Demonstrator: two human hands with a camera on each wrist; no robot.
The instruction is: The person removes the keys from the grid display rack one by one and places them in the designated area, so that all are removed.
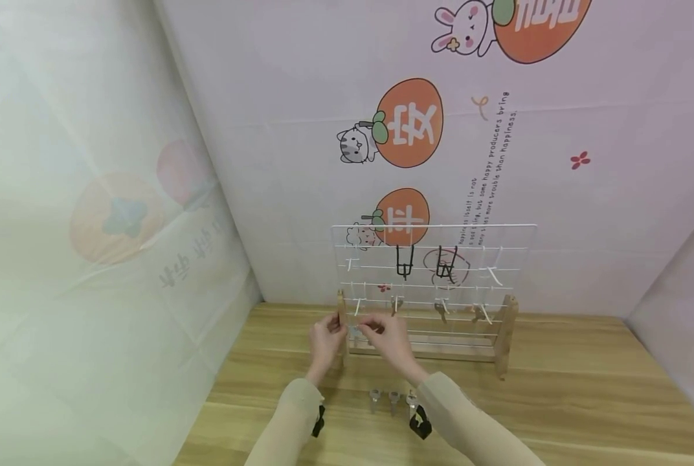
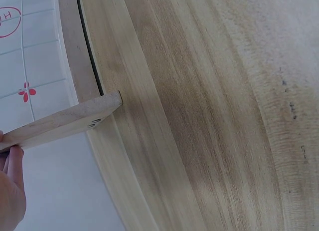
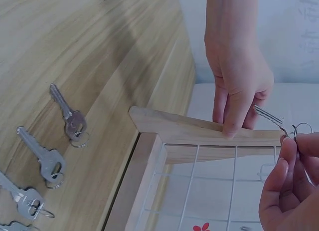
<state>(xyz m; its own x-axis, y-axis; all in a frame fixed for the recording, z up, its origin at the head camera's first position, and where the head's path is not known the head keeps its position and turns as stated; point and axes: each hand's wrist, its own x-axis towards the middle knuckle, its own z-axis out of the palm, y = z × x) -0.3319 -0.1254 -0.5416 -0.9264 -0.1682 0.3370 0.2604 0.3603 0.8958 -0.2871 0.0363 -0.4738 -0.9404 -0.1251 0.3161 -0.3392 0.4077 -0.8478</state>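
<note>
In the head view, a white wire grid rack (image 1: 434, 226) stands on wooden supports on the table. My left hand (image 1: 326, 338) grips the rack's left wooden post (image 3: 174, 122), its thumb and fingers on either side in the right wrist view. Just right of that post, my right hand (image 1: 392, 336) pinches a silver key (image 3: 269, 115) by its head, where a small ring (image 3: 303, 126) shows. The key is in front of the grid, close to the lower left white hook (image 1: 357, 307). Dark keys (image 1: 441, 313) hang at other hooks of that lower row.
Several silver keys with rings, one of them here (image 3: 72, 122), lie in a row on the wooden table (image 1: 580, 388) in front of the rack. Two black hooks (image 1: 404, 264) and more white hooks (image 1: 492, 273) sit higher on the grid. A printed cloth (image 1: 289, 194) hangs behind.
</note>
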